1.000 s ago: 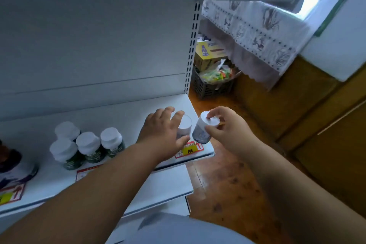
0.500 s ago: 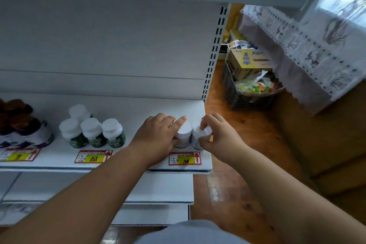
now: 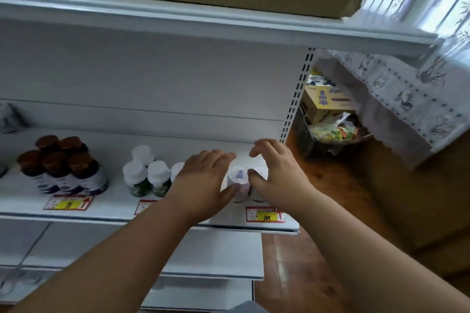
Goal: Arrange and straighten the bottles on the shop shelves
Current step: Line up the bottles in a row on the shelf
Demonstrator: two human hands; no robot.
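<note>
Five brown-capped bottles (image 3: 61, 168) stand at 9 o'clock. Four white-capped green bottles (image 3: 150, 175) are visible near the centre, one mostly hidden. Two small white bottles (image 3: 238, 180) sit between two hands (image 3: 203, 180). Three price tags (image 3: 265, 215) line the shelf (image 3: 114, 213) edge.

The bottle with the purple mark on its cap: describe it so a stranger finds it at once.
Find the white shelf, then its right end above the price tag marked 108. Between the left hand and right hand stands a white-capped bottle, the only cap bearing a purple mark.
</note>
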